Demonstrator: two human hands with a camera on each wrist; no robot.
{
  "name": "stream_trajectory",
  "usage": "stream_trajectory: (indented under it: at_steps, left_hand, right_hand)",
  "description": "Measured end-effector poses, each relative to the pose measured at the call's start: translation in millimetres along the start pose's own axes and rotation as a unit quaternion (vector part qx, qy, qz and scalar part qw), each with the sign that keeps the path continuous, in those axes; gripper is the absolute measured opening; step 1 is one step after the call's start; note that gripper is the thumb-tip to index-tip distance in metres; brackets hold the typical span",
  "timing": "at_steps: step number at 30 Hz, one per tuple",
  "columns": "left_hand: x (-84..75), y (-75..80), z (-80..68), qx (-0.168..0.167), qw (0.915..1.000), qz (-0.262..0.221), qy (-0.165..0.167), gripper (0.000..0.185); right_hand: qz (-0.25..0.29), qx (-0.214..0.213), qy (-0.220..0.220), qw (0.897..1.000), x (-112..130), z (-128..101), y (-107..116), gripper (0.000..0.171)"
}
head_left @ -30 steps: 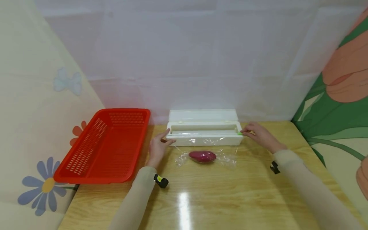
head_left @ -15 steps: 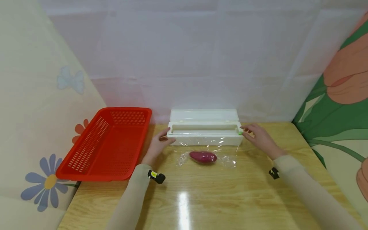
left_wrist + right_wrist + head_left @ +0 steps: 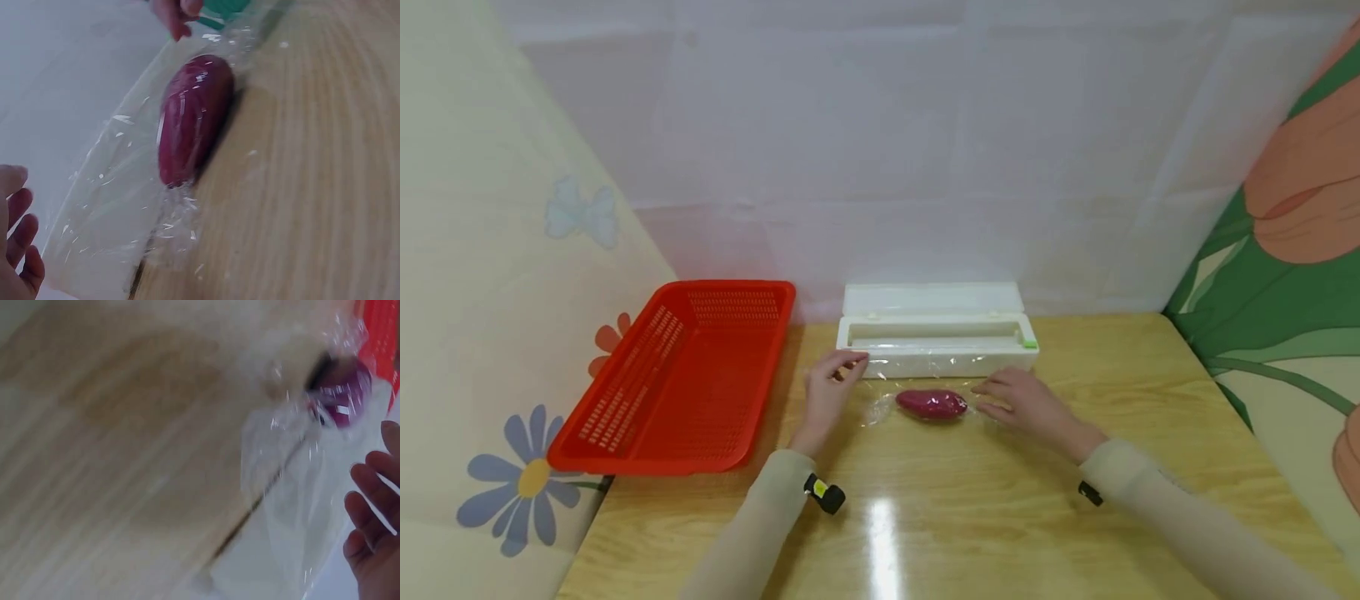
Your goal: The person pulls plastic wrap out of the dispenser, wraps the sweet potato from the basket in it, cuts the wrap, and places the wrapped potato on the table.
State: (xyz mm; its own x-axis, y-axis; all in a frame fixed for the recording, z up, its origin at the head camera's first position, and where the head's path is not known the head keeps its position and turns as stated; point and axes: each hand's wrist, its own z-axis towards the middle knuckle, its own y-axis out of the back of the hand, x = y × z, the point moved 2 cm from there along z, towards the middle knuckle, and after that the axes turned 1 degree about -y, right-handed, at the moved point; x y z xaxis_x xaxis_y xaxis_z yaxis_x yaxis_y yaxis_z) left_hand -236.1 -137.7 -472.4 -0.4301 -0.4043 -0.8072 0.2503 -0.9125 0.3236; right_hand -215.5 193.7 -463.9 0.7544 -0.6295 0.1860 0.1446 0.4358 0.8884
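A purple-red sweet potato (image 3: pixel 931 404) lies on the table in clear cling film (image 3: pixel 178 219), with crumpled film at both ends. Behind it stands a white cling film dispenser (image 3: pixel 943 364), lid raised, a green slider (image 3: pixel 1029 343) at its right end. From the dispenser's front, film reaches down to the sweet potato. My left hand (image 3: pixel 831 396) is at the dispenser's front left corner, fingertips close to the film; in the left wrist view its fingers are loosely bent, with nothing visible between them. My right hand (image 3: pixel 1033 408) hovers just right of the sweet potato, fingers spread and relaxed.
A red plastic basket (image 3: pixel 737 454) with slotted sides stands to the left on the wooden table (image 3: pixel 970 517). A white sheet (image 3: pixel 880 167) hangs right behind the dispenser. Flower-patterned cloths hang on both sides.
My right hand has left the green slider and moved left and nearer, to beside the sweet potato. My left hand has shifted slightly right along the dispenser's front, its fingers closer together.
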Motion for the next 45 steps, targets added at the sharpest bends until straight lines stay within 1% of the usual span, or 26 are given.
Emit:
stream_trajectory:
  at_steps: [2,4,6,9,12,14,17,19,21,25,28,32,39,45]
  left_hand:
    - [-6.2,-9.9,-5.8,0.071,0.9965,0.011,-0.044,0.015]
    - [-7.8,-19.8,-11.6,0.130,0.9879,0.041,-0.075,0.017]
    - [-8.1,-28.2,-16.4,0.174,0.9775,0.070,-0.096,0.021]
    - [-7.3,-38.6,-20.9,0.221,0.9626,0.103,-0.117,0.028]
    - [-7.3,-46.0,-22.6,0.262,0.9491,0.124,-0.124,0.035]
    - [-6.6,-50.4,-22.5,0.285,0.9405,0.138,-0.124,0.040]
    - [-5.7,-55.3,-22.2,0.313,0.9307,0.156,-0.107,0.049]
    - [-5.1,-58.0,-22.1,0.325,0.9280,0.158,-0.089,0.053]
    - [-5.3,-60.7,-22.1,0.330,0.9274,0.160,-0.074,0.056]
    - [-5.7,-65.9,-22.4,0.324,0.9287,0.168,-0.065,0.054]
    - [-4.7,-67.6,-23.7,0.315,0.9315,0.170,-0.066,0.050]
    - [-4.0,-64.9,-26.8,0.311,0.9357,0.153,-0.065,0.047]
    - [-8.9,-58.5,-31.0,0.311,0.9398,0.124,-0.068,0.047]
    - [-9.6,-54.7,-33.4,0.306,0.9427,0.109,-0.074,0.047]
  right_hand:
    - [-0.010,0.010,-0.004,1.000,6.0,0.8,-7.1,0.036]
    - [-0.016,0.016,-0.011,1.000,10.0,1.8,-13.7,0.042]
    - [-0.019,0.021,-0.022,0.999,12.4,2.5,-20.1,0.046]
    - [-0.032,0.022,-0.030,0.999,15.0,3.6,-28.0,0.049]
    - [-0.046,0.022,-0.037,0.998,16.9,5.9,-33.8,0.053]
    - [-0.054,0.029,-0.045,0.997,17.7,7.9,-37.2,0.057]
    - [-0.056,0.055,-0.067,0.995,17.7,10.5,-41.6,0.062]
    - [-0.054,0.073,-0.084,0.992,17.2,11.3,-43.9,0.063]
    - [-0.052,0.082,-0.098,0.990,16.9,12.1,-45.4,0.061]
    - [-0.045,0.079,-0.107,0.990,17.3,14.2,-46.3,0.053]
    - [-0.043,0.077,-0.103,0.991,18.5,15.2,-45.8,0.050]
    - [-0.033,0.080,-0.095,0.992,21.8,13.3,-42.6,0.050]
    - [-0.015,0.058,-0.071,0.996,25.2,9.7,-35.4,0.049]
    - [0.015,0.045,-0.067,0.997,28.8,7.9,-34.6,0.046]
